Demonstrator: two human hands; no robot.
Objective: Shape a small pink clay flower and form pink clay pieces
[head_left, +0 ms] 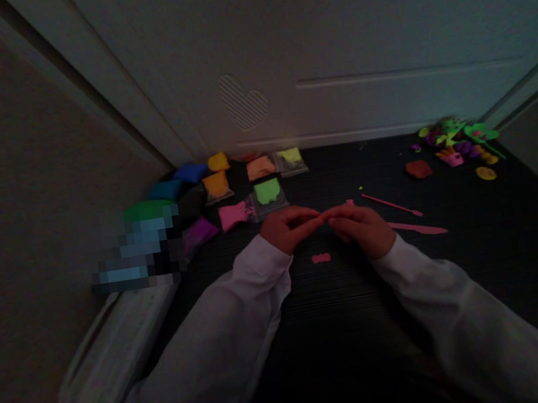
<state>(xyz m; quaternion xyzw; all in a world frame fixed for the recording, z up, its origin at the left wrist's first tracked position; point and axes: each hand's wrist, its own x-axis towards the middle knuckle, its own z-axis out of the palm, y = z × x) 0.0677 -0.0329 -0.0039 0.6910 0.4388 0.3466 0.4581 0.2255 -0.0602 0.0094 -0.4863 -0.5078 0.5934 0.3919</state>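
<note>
My left hand and my right hand meet fingertip to fingertip above the dark table, both closed in a pinch. Whatever lies between the fingertips is too small and dim to make out. Just below them a small pink strip of clay with a scalloped outline lies flat. To the right of my right hand are a thin pink modelling stick and a pink plastic knife, whose near end is hidden by the hand. A tiny pink piece shows behind the right fingers.
Bags of coloured clay, among them green, pink and orange, line the left and back. A red clay lump and several small colourful clay figures sit at the right. A white panel rises behind the table.
</note>
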